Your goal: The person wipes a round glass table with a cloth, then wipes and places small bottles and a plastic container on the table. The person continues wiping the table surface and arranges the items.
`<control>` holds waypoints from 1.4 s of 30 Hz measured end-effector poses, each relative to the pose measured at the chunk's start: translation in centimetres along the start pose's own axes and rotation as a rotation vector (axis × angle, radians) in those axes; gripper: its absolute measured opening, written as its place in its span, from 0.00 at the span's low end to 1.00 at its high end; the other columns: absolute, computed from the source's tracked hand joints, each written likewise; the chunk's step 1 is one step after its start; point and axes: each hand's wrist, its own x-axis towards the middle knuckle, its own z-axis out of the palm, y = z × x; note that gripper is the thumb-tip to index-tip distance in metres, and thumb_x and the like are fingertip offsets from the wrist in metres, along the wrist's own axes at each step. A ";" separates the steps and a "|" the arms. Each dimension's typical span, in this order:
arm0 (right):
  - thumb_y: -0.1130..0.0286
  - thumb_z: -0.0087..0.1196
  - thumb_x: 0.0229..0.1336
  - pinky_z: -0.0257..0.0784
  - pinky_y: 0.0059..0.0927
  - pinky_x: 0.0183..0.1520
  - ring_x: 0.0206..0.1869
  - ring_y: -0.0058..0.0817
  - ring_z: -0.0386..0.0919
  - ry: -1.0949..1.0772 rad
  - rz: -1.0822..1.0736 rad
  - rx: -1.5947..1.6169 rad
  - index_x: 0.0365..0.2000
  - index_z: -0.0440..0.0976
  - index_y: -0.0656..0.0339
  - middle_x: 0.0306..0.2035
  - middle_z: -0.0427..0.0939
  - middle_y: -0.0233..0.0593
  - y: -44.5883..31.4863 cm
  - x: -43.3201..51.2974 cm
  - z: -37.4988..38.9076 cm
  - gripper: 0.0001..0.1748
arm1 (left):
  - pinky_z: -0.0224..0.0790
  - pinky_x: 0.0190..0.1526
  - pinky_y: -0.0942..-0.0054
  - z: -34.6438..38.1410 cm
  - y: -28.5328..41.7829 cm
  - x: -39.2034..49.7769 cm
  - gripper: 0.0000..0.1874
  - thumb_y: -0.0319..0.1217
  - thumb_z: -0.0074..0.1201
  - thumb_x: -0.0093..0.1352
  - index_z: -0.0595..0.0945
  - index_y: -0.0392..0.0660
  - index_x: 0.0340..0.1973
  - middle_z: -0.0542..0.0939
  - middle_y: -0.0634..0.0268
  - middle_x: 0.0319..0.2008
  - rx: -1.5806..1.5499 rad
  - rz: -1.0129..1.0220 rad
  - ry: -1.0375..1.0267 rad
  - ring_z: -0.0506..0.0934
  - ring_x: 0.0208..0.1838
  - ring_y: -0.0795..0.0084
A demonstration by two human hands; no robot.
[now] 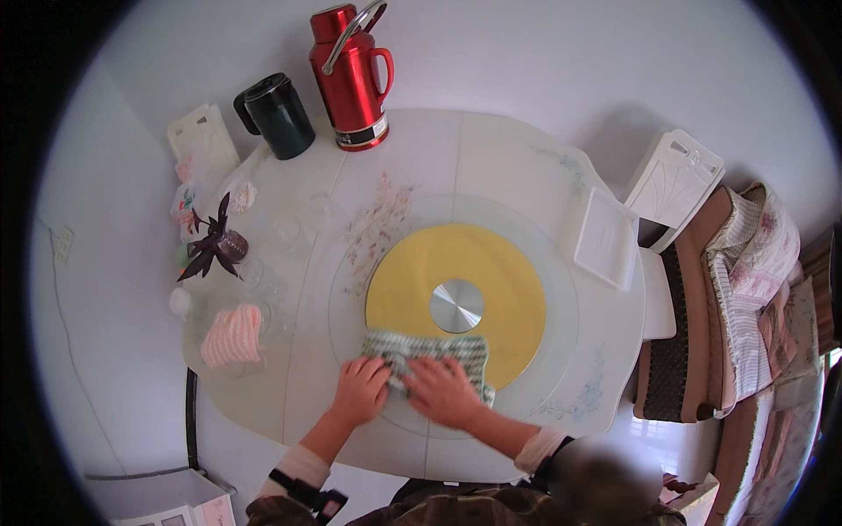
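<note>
A green-and-white checked cloth [454, 347] lies over the near part of a round turntable [520, 296], which has a yellow disc and a shiny metal centre. My left hand [362, 391] is at the cloth's left end, its fingers bent onto the fabric. Just to the right, my right hand [444, 394] rests palm down on the cloth with fingers spread, slightly blurred. Some fabric is bunched up between the two hands. Part of the cloth's near edge is hidden beneath my right hand.
On the pale table [526, 158] stand a red vacuum flask [352, 85], a dark jug [276, 118], a purple-leaved plant [214, 243], clear glasses [263, 276] and a pink striped cloth [233, 335]. A white tray [606, 240] lies at right, near a chair [677, 177] and a covered sofa [756, 329].
</note>
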 end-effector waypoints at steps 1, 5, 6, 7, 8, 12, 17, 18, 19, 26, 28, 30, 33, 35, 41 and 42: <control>0.55 0.49 0.54 0.56 0.45 0.57 0.58 0.33 0.61 0.010 -0.054 0.021 0.51 0.68 0.49 0.57 0.65 0.35 -1.1 -1.0 -0.2 0.24 | 0.59 0.41 0.61 -0.8 0.4 -1.4 0.15 0.29 0.56 0.52 0.76 0.47 0.36 0.73 0.66 0.41 -0.010 0.011 -0.056 0.70 0.44 0.63; 0.55 0.51 0.53 0.58 0.37 0.55 0.57 0.29 0.62 -0.057 -0.127 0.099 0.52 0.67 0.47 0.57 0.65 0.32 -1.4 -5.4 -1.8 0.25 | 0.59 0.41 0.63 -1.2 3.0 -3.3 0.16 0.31 0.56 0.51 0.76 0.48 0.36 0.72 0.66 0.41 -0.119 0.121 -0.216 0.70 0.44 0.64; 0.55 0.52 0.52 0.59 0.37 0.55 0.57 0.28 0.62 -0.065 -0.111 0.083 0.51 0.68 0.46 0.57 0.65 0.31 -0.8 -6.5 -2.3 0.25 | 0.59 0.42 0.63 -0.6 4.0 -2.9 0.16 0.32 0.56 0.52 0.75 0.48 0.37 0.72 0.66 0.42 -0.152 0.164 -0.217 0.70 0.44 0.64; 0.55 0.52 0.52 0.59 0.36 0.54 0.57 0.28 0.62 -0.080 -0.090 0.073 0.51 0.68 0.46 0.57 0.65 0.30 0.1 -7.7 -3.0 0.24 | 0.59 0.42 0.63 0.0 5.0 -2.1 0.17 0.32 0.56 0.52 0.75 0.49 0.38 0.72 0.66 0.42 -0.188 0.210 -0.216 0.70 0.44 0.65; 0.55 0.52 0.52 0.59 0.36 0.54 0.56 0.28 0.63 -0.100 -0.069 0.066 0.51 0.68 0.45 0.58 0.65 0.29 1.0 -8.7 -3.6 0.24 | 0.60 0.43 0.64 0.6 5.8 -1.2 0.18 0.31 0.57 0.52 0.75 0.48 0.39 0.72 0.66 0.42 -0.211 0.241 -0.202 0.70 0.44 0.65; 0.55 0.53 0.51 0.58 0.38 0.55 0.56 0.29 0.63 -0.062 0.175 -0.046 0.49 0.70 0.44 0.57 0.66 0.29 4.9 -11.9 -5.8 0.23 | 0.60 0.46 0.65 3.4 8.7 4.2 0.21 0.31 0.57 0.54 0.76 0.48 0.45 0.72 0.66 0.46 -0.255 0.319 -0.154 0.70 0.48 0.66; 0.59 0.52 0.51 0.56 0.42 0.54 0.56 0.31 0.63 0.070 0.407 -0.184 0.48 0.70 0.47 0.56 0.67 0.32 10.2 -10.5 -6.8 0.21 | 0.59 0.50 0.63 6.8 9.0 11.8 0.21 0.30 0.52 0.58 0.75 0.48 0.49 0.70 0.66 0.51 -0.094 0.315 -0.178 0.67 0.54 0.66; 0.60 0.52 0.52 0.56 0.41 0.53 0.56 0.31 0.63 0.093 0.427 -0.186 0.48 0.70 0.47 0.56 0.67 0.33 11.0 -9.6 -6.7 0.21 | 0.59 0.50 0.63 7.3 8.5 13.2 0.20 0.30 0.51 0.59 0.75 0.47 0.49 0.70 0.66 0.52 -0.072 0.305 -0.156 0.67 0.55 0.66; 0.60 0.52 0.52 0.56 0.41 0.53 0.56 0.31 0.62 0.123 0.441 -0.187 0.48 0.70 0.47 0.56 0.67 0.33 11.8 -8.5 -6.6 0.20 | 0.58 0.50 0.62 7.6 7.8 14.2 0.20 0.29 0.49 0.59 0.75 0.47 0.49 0.70 0.66 0.52 -0.050 0.295 -0.134 0.67 0.56 0.66; 0.57 0.49 0.54 0.57 0.41 0.52 0.55 0.30 0.62 0.105 0.299 -0.206 0.49 0.70 0.47 0.56 0.66 0.31 10.2 0.5 -3.6 0.21 | 0.59 0.50 0.60 5.6 0.3 12.6 0.18 0.26 0.48 0.59 0.76 0.45 0.46 0.71 0.65 0.51 -0.090 0.000 -0.153 0.68 0.54 0.64; 0.57 0.50 0.53 0.59 0.42 0.50 0.54 0.30 0.62 0.103 0.199 -0.190 0.49 0.71 0.47 0.56 0.67 0.30 7.8 2.0 -2.3 0.21 | 0.59 0.50 0.59 3.6 -1.3 9.1 0.18 0.25 0.50 0.57 0.77 0.45 0.45 0.72 0.65 0.50 -0.090 -0.024 -0.106 0.69 0.53 0.63; 0.57 0.50 0.53 0.60 0.42 0.48 0.53 0.31 0.63 0.121 0.087 -0.150 0.48 0.71 0.47 0.55 0.67 0.30 4.7 2.4 -1.2 0.20 | 0.60 0.48 0.60 1.3 -1.9 5.0 0.20 0.24 0.53 0.54 0.77 0.45 0.44 0.72 0.62 0.48 -0.068 -0.029 -0.100 0.69 0.51 0.59; 0.57 0.52 0.52 0.61 0.38 0.46 0.53 0.31 0.63 0.085 -0.055 -0.062 0.47 0.71 0.47 0.55 0.67 0.30 0.7 0.6 -0.7 0.21 | 0.61 0.46 0.60 -1.6 -0.5 -0.5 0.17 0.26 0.55 0.51 0.76 0.44 0.38 0.72 0.60 0.44 -0.107 -0.020 -0.138 0.70 0.47 0.56; 0.58 0.52 0.51 0.62 0.37 0.46 0.52 0.30 0.63 0.040 -0.137 -0.031 0.47 0.71 0.47 0.55 0.67 0.30 -1.0 -1.6 -1.0 0.21 | 0.61 0.45 0.60 -2.3 1.2 -2.6 0.15 0.28 0.56 0.50 0.76 0.44 0.35 0.72 0.60 0.42 -0.147 0.013 -0.227 0.71 0.45 0.57; 0.57 0.54 0.50 0.62 0.33 0.46 0.51 0.27 0.64 -0.027 -0.139 0.044 0.47 0.71 0.47 0.55 0.67 0.28 0.3 -8.5 -3.5 0.22 | 0.59 0.51 0.55 -1.1 5.0 -0.8 0.18 0.32 0.57 0.51 0.76 0.48 0.38 0.72 0.61 0.47 -0.240 0.284 -0.380 0.69 0.51 0.58; 0.56 0.55 0.50 0.62 0.34 0.47 0.50 0.26 0.66 -0.017 -0.095 0.078 0.48 0.71 0.46 0.55 0.67 0.28 1.2 -9.5 -4.0 0.22 | 0.58 0.52 0.52 -0.2 5.5 0.5 0.19 0.32 0.58 0.52 0.75 0.49 0.40 0.71 0.61 0.49 -0.241 0.324 -0.341 0.68 0.53 0.57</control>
